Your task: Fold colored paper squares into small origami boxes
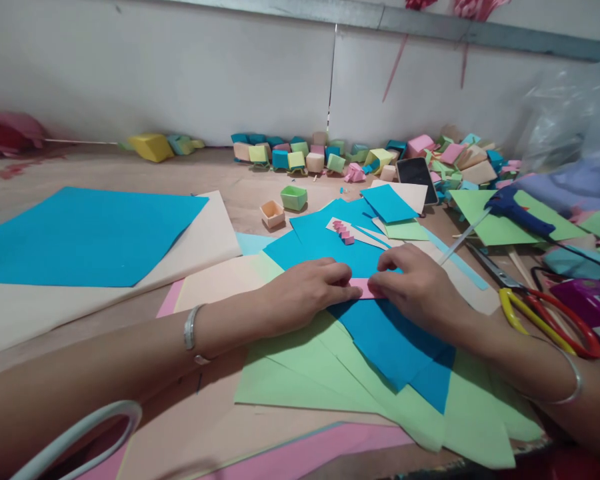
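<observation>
A small strip of pink paper [361,288] lies over blue sheets in front of me, pinched between both hands. My left hand [307,293] has its fingertips closed on the strip's left part. At its right part, my right hand [415,287] grips with thumb and fingers together. Just beyond them sits a pleated pink paper piece [343,232] on a pale scrap. Blue paper [400,347] spreads under the hands, with light green sheets [300,373] beneath. Two little folded boxes, one green [294,197] and one peach [273,213], stand further back.
Scissors [545,307] with yellow and red handles and a blue glue gun [517,210] lie at the right. A phone [417,179] rests near heaped paper blocks [470,160]. A large blue sheet [90,237] covers the left. A white wall [180,73] closes the back.
</observation>
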The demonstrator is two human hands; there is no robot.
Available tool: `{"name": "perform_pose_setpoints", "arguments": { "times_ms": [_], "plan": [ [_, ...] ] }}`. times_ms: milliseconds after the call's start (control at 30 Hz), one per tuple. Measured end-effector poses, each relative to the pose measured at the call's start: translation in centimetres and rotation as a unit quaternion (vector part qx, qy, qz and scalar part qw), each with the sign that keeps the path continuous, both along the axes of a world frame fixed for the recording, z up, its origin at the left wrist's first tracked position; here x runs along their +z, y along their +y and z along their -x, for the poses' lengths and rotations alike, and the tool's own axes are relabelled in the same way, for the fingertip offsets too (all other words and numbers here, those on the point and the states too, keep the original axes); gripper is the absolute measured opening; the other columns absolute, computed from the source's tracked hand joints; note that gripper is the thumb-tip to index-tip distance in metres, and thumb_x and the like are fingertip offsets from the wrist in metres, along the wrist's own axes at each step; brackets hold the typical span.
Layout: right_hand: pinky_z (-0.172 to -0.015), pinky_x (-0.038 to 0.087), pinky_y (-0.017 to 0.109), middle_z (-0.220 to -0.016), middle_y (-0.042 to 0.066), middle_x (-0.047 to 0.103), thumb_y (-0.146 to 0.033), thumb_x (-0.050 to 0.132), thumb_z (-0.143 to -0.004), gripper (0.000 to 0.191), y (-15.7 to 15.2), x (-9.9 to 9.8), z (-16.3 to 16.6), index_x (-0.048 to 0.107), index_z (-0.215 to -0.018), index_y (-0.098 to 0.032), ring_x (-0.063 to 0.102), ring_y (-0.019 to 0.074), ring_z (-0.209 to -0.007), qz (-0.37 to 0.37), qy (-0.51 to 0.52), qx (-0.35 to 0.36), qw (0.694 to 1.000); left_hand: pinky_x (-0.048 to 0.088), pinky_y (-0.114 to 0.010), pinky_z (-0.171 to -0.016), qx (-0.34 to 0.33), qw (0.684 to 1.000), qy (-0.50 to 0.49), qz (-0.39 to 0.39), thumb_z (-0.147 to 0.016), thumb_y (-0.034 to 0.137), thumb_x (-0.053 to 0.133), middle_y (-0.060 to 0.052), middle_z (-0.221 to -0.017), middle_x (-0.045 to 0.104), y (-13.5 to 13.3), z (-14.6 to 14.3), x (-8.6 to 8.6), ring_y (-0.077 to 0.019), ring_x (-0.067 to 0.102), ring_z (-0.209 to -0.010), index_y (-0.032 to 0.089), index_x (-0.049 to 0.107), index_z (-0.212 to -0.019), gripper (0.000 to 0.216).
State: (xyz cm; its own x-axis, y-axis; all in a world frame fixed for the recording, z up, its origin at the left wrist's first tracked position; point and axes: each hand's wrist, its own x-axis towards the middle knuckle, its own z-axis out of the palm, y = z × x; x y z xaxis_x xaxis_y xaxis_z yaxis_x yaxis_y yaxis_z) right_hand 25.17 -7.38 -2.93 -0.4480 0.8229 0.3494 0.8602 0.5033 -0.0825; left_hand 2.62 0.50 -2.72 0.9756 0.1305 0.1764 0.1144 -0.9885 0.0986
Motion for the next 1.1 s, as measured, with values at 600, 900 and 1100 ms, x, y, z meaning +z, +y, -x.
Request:
{"name": "perform_pose_setpoints", "arguments": {
  "times_ms": [600,900,1100],
  "plan": [
    [-0.06,0.023,0.034,-0.063,0.005,0.054,-0.005,0.058,-0.077,0.021,-2.8,2.4,-0.5,0.059,-0.06,-0.017,0.044,0.0187,-0.061,-0.007,-0.27,0.012,0.963,0.045,-0.031,-0.075,-0.013,0.999,-0.015,-0.041,-0.099,0.023,0.036,-0.009,-0.101,0.061,-0.3,0.0,0.0,-0.0187,0.056,-0.089,0.019,0.058,-0.123,0.032],
    [-0.063,0.028,0.034,-0.082,0.009,0.059,-0.009,0.043,-0.092,0.023,-2.4,0.6,1.0,0.063,-0.081,-0.013,0.046,0.0202,-0.074,-0.012,-0.18,0.064,0.981,0.043,-0.032,-0.072,-0.029,0.998,0.013,-0.058,-0.1,0.023,0.034,-0.008,-0.097,0.061,-0.5,-0.2,0.4,-0.0187,0.053,-0.083,0.018,0.056,-0.126,0.034],
    [-0.061,0.028,0.034,-0.079,0.008,0.058,-0.008,0.042,-0.092,0.024,-2.2,0.4,1.0,0.061,-0.078,-0.013,0.045,0.0198,-0.071,0.015,-0.164,0.074,0.984,0.035,-0.03,-0.057,0.034,0.993,0.097,-0.066,-0.09,0.014,0.053,-0.005,-0.083,0.061,-2.4,0.2,2.3,-0.0164,0.051,-0.071,0.015,0.067,-0.076,0.02]
  ]
}}
